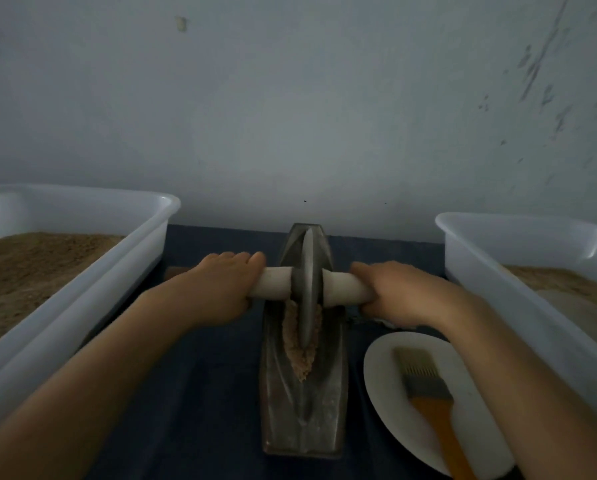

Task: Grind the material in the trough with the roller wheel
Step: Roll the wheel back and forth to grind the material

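Note:
A long grey metal trough (304, 410) lies lengthwise in the middle of the dark table. A grey roller wheel (306, 289) stands upright in its groove, toward the far half. A pale wooden axle (276, 282) runs through the wheel to both sides. My left hand (221, 285) grips the left end of the axle, my right hand (390, 292) grips the right end. Tan ground material (300, 355) lies in the groove on the near side of the wheel, partly hidden by it.
A white plastic bin (82, 271) with brown powder stands at the left, another white bin (532, 258) with tan powder at the right. A white plate (394, 403) at the near right carries a brush (428, 393) with an orange handle. A grey wall rises behind the table.

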The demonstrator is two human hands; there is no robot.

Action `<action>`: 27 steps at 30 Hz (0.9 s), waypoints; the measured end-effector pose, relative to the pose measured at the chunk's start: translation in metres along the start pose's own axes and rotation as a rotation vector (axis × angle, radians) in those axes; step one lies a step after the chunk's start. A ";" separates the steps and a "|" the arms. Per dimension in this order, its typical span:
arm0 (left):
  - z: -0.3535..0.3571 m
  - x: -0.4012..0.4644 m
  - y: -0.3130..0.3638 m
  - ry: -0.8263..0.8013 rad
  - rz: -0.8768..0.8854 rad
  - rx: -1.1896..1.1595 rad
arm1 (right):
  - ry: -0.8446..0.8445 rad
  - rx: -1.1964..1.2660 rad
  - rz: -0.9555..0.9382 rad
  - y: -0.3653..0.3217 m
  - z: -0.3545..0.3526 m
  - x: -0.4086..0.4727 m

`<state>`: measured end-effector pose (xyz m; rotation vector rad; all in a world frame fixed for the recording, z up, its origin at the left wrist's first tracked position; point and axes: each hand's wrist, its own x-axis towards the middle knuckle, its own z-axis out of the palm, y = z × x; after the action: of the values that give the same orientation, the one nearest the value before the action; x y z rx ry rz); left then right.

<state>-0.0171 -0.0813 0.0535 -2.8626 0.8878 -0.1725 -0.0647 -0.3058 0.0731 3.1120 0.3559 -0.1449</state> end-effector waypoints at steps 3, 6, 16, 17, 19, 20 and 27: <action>-0.016 -0.011 0.002 -0.199 0.038 -0.115 | -0.125 0.030 -0.030 -0.005 -0.012 -0.014; -0.029 -0.018 0.001 -0.356 0.046 -0.220 | -0.181 0.039 -0.060 -0.006 -0.017 -0.020; 0.001 0.013 -0.006 0.006 -0.027 -0.056 | 0.178 -0.082 0.003 0.009 0.011 0.016; 0.008 0.017 -0.006 0.107 -0.044 -0.004 | 0.261 -0.114 0.007 0.012 0.016 0.020; 0.022 0.022 -0.005 0.281 -0.068 0.046 | 0.402 -0.187 0.028 0.016 0.026 0.028; 0.027 0.023 -0.004 0.338 -0.078 0.050 | 0.453 -0.206 0.036 0.017 0.031 0.030; 0.029 0.019 -0.003 0.352 -0.076 0.017 | 0.470 -0.215 0.043 0.014 0.035 0.028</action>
<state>0.0050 -0.0866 0.0271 -2.8999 0.8240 -0.7064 -0.0373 -0.3132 0.0358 2.9021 0.2810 0.5909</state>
